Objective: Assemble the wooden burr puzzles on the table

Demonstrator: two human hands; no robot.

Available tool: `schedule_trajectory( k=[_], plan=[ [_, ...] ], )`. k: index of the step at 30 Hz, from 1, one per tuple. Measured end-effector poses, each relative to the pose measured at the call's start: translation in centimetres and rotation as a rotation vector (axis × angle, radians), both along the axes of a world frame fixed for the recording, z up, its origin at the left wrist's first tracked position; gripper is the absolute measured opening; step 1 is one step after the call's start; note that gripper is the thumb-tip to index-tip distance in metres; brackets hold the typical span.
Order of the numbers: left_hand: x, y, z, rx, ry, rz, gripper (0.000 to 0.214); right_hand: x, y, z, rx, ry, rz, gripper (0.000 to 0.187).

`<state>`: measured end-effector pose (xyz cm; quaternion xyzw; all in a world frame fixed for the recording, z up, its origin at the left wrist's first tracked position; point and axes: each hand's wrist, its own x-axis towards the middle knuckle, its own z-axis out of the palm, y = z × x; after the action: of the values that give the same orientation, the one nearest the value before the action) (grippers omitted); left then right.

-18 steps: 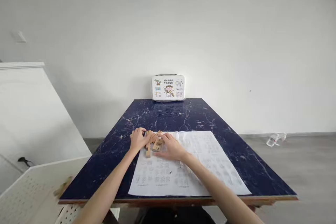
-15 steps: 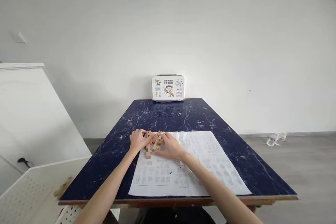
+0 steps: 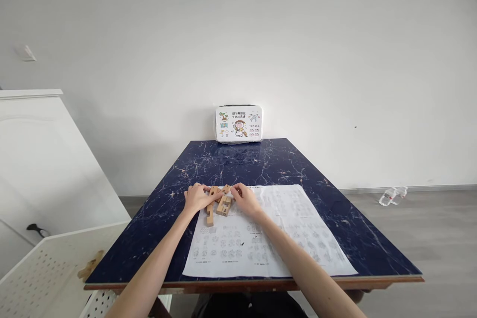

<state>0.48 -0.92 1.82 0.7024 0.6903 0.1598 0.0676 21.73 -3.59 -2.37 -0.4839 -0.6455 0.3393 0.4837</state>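
Note:
Several notched wooden puzzle pieces lie together on the left part of a printed white sheet [image 3: 268,238]. My left hand [image 3: 197,199] is closed over the left of the group, its thumb stretched across the pieces. A long notched piece [image 3: 210,219] sticks out below that hand toward me. To its right a notched wooden block [image 3: 224,205] with dark marks on its end rests on the paper, apart from my fingers. My right hand [image 3: 245,200] pinches the end of another wooden piece [image 3: 225,189], whose other end lies near my left thumb.
The sheet lies on a dark blue marbled table [image 3: 238,164]. At its far edge a white cartoon-printed case [image 3: 239,124] stands against the wall. More wooden pieces [image 3: 90,266] sit on a white perforated surface [image 3: 33,268] at lower left. Plastic bottles [image 3: 388,197] are on the floor at right.
My right hand has moved slightly up and away from the notched block, which now shows fully, and its fingers have closed on a piece farther back. The left hand stays nearly in place.

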Motion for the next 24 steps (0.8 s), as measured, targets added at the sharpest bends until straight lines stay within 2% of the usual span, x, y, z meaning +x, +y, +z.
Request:
schedule_trajectory(
  k=[4, 10, 16, 24],
  plan=[
    [0.5, -0.4, 0.1, 0.052, 0.001, -0.022, 0.064, -0.1, -0.2, 0.3, 0.029, -0.050, 0.004, 0.023],
    [0.9, -0.6, -0.7, 0.090, 0.016, -0.029, 0.061, -0.2, -0.3, 0.6, 0.041, -0.059, 0.009, 0.022],
    [1.1, -0.5, -0.8, 0.089, -0.005, -0.125, 0.053, -0.3, -0.2, 0.5, 0.057, -0.050, 0.013, 0.023],
    [1.6, 0.0, -1.3, 0.111, -0.031, -0.215, 0.054, -0.2, 0.0, 0.3, 0.066, -0.078, 0.018, 0.022]
  ],
)
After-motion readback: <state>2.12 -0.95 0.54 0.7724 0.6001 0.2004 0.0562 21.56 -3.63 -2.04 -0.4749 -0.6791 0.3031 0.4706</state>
